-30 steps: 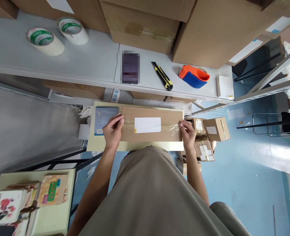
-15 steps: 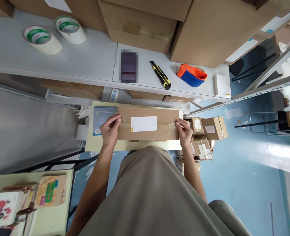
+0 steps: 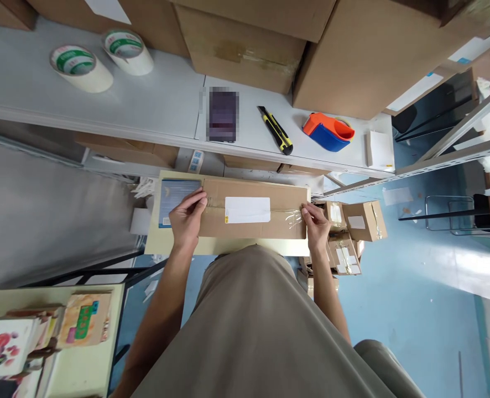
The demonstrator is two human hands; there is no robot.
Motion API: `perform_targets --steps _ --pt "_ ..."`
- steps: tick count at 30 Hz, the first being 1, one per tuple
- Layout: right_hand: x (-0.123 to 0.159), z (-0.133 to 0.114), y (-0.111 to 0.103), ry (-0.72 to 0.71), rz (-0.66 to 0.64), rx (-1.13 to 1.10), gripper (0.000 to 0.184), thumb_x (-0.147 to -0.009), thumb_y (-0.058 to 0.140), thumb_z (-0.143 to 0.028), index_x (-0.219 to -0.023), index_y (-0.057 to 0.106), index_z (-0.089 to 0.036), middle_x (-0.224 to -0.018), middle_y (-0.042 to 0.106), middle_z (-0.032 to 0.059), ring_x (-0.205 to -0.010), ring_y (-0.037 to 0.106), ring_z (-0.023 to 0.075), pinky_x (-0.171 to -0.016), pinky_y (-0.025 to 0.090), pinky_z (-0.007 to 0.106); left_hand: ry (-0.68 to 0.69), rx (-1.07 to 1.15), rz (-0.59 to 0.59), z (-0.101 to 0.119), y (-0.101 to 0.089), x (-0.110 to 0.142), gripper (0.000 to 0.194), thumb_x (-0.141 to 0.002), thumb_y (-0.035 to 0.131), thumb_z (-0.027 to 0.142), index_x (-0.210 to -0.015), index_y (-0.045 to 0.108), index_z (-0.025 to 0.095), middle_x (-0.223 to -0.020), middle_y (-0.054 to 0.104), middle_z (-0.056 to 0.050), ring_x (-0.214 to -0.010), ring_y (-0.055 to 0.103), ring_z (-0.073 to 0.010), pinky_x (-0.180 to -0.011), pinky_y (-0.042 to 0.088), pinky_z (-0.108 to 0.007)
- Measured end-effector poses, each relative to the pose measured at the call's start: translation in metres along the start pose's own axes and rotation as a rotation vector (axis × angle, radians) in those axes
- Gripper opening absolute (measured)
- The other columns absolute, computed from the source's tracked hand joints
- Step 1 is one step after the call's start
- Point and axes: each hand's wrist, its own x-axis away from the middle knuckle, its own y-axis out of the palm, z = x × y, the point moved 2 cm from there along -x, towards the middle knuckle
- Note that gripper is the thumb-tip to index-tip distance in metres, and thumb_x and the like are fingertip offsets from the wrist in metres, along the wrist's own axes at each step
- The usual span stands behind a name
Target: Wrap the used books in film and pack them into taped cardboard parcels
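Observation:
A long cardboard box [image 3: 253,229] lies across the pale yellow tabletop [image 3: 236,247] in front of me. It has a white label [image 3: 248,210] in its middle and clear tape along its length. My left hand [image 3: 187,218] pinches the box's left end between thumb and fingers. At the other end, my right hand [image 3: 315,224] grips the right edge in the same way. Beside the left hand, partly under it, is a blue book [image 3: 174,193] with a barcode. What lies beneath the box is hidden.
On the grey shelf [image 3: 157,105] ahead are two tape rolls [image 3: 91,77], a yellow-black utility knife [image 3: 276,131], an orange-blue tape dispenser [image 3: 330,132] and large cartons [image 3: 245,55]. Parcels [image 3: 363,221] are piled at right. Books [image 3: 87,320] occupy a side table at lower left.
My view has shifted slightly, so the shelf items sit a little further right. Both hands keep hold of the box ends. The brown strip below the box's near edge no longer shows.

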Motion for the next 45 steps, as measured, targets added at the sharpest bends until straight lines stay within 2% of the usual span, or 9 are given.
perform_targets --steps 5,19,24,28,32,34,37,41,45 --pt "-0.001 0.007 0.002 0.008 0.014 0.001 0.04 -0.096 0.084 -0.065 -0.107 0.092 -0.027 -0.128 0.088 0.0116 -0.129 0.08 0.032 -0.122 0.06 0.057 0.005 -0.054 -0.007 -0.01 0.001 0.0 0.053 -0.083 0.091 0.069 -0.108 0.089 0.022 -0.134 0.084 -0.013 -0.135 0.076 -0.0364 -0.124 0.057 -0.055" --pt "-0.003 0.012 0.001 0.017 -0.017 -0.029 0.041 -0.095 0.086 -0.065 -0.108 0.093 -0.027 -0.128 0.088 0.0133 -0.131 0.079 0.0329 -0.121 0.06 0.058 0.025 -0.054 -0.012 -0.005 0.003 -0.001 0.057 -0.083 0.091 0.072 -0.108 0.089 0.021 -0.134 0.084 -0.015 -0.135 0.076 -0.0374 -0.125 0.057 -0.056" --pt "-0.001 0.013 0.002 -0.024 -0.011 -0.029 0.039 -0.098 0.083 -0.062 -0.111 0.093 -0.027 -0.126 0.088 0.0125 -0.131 0.078 0.0321 -0.121 0.06 0.056 0.093 -0.136 -0.05 -0.003 -0.001 0.002 0.054 -0.091 0.085 0.071 -0.112 0.088 0.022 -0.136 0.083 -0.014 -0.134 0.076 -0.0341 -0.126 0.056 -0.052" --pt "0.005 0.005 -0.001 -0.137 -0.037 0.061 0.039 -0.109 0.069 -0.058 -0.121 0.091 -0.028 -0.131 0.085 0.0131 -0.135 0.076 0.0312 -0.12 0.061 0.054 0.212 -0.242 -0.091 0.01 -0.008 0.002 0.051 -0.097 0.08 0.071 -0.115 0.087 0.024 -0.137 0.081 -0.014 -0.134 0.075 -0.033 -0.124 0.057 -0.05" --pt "0.002 -0.008 -0.011 -0.243 -0.049 0.195 0.042 -0.113 0.061 -0.055 -0.133 0.089 -0.031 -0.138 0.083 0.0132 -0.133 0.077 0.0325 -0.118 0.062 0.055 0.356 -0.34 -0.099 0.043 -0.004 -0.002 0.041 -0.099 0.082 0.067 -0.111 0.086 0.027 -0.137 0.08 -0.011 -0.137 0.071 -0.0342 -0.133 0.049 -0.054" --pt "-0.011 -0.02 -0.019 -0.304 -0.027 0.223 0.042 -0.112 0.061 -0.056 -0.133 0.088 -0.032 -0.138 0.082 0.0131 -0.133 0.076 0.0341 -0.118 0.062 0.057 0.411 -0.345 -0.123 0.066 0.008 -0.005 0.036 -0.1 0.083 0.062 -0.112 0.086 0.028 -0.137 0.08 -0.01 -0.137 0.071 -0.0341 -0.133 0.048 -0.053" --pt "-0.047 -0.044 -0.026 -0.4 0.002 0.231 0.04 -0.112 0.062 -0.054 -0.137 0.085 -0.032 -0.143 0.08 0.0129 -0.141 0.072 0.0357 -0.126 0.056 0.06 0.486 -0.322 -0.205 0.102 0.042 -0.008 0.031 -0.104 0.08 0.056 -0.116 0.086 0.028 -0.137 0.08 -0.009 -0.136 0.072 -0.0333 -0.131 0.05 -0.051" --pt "-0.124 -0.078 -0.023 -0.522 0.008 0.318 0.048 -0.113 0.061 -0.052 -0.154 0.071 -0.029 -0.156 0.07 0.0159 -0.152 0.062 0.0388 -0.132 0.046 0.066 0.617 -0.286 -0.319 0.146 0.101 -0.009 0.03 -0.11 0.072 0.05 -0.123 0.085 0.026 -0.136 0.081 -0.009 -0.135 0.073 -0.0314 -0.128 0.053 -0.05" --pt "-0.205 -0.081 0.0 -0.548 -0.072 0.598 0.057 -0.11 0.064 -0.048 -0.158 0.058 -0.019 -0.163 0.063 0.023 -0.155 0.055 0.0424 -0.13 0.044 0.069 0.687 -0.251 -0.409 0.171 0.16 -0.008 0.031 -0.113 0.067 0.044 -0.131 0.083 0.023 -0.137 0.081 -0.01 -0.135 0.073 -0.0307 -0.124 0.055 -0.048"
